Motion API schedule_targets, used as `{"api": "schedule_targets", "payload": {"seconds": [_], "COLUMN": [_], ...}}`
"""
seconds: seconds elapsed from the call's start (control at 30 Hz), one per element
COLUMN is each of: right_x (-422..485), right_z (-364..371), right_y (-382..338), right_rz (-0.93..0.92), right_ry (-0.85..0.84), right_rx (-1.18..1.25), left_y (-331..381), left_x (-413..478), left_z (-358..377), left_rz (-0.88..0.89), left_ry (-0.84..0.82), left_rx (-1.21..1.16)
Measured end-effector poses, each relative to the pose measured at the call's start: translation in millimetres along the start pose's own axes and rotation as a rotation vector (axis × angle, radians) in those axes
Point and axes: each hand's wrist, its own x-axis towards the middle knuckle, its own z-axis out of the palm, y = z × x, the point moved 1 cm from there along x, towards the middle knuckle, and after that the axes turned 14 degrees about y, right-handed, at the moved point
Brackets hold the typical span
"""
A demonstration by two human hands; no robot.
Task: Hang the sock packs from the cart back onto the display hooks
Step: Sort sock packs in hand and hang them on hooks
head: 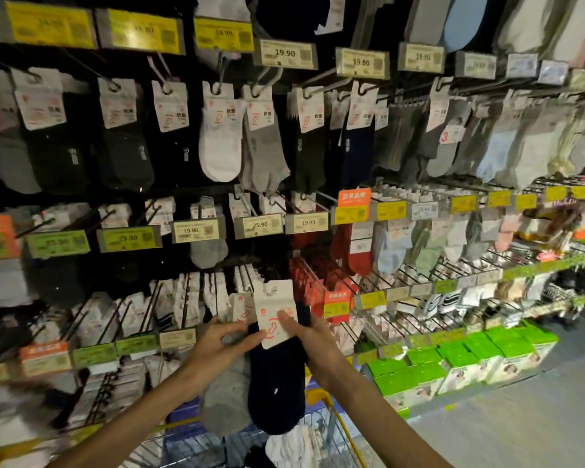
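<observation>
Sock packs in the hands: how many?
2. The navy pack is in front, between left hand and right hand; the grey pack is behind it, leftward. Others may be hidden.

The dark navy knitted-cloth sock pack (277, 383) is looking soft and matt; its white paper header card (271, 298) is looking smooth. The thin metal display hooks (321, 85) are gleaming; the green cardboard boxes (460, 358) are looking glossy.

A price tag (285, 54) up and right of the white socks (220, 146) reads 19.90. Their card (231, 111) reads 抗菌. Below them, one tag (191, 230) reads 19.90 and the next tag (260, 224) 25.90. Far right of them, a sticker (444, 136) shows a red 3.
</observation>
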Motion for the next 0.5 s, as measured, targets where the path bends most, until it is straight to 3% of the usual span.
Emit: {"api": "schedule_targets", "payload": {"seconds": [0.23,0.5], "right_x": [8.0,15.6], "right_z": [0.5,-6.4], "right_y": [4.3,17.8], "right_rz": [0.058,0.106], "right_ry": [-0.012,0.018], "right_rx": [0.004,0.081], "left_y": [-4.5,-19.5], "left_x": [9.2,18.2], "left_z": [-0.9,0.8], "left_rz": [-0.213,-0.161], "left_ry": [0.041,0.039], "left_rx": [-0.081,0.051]}}
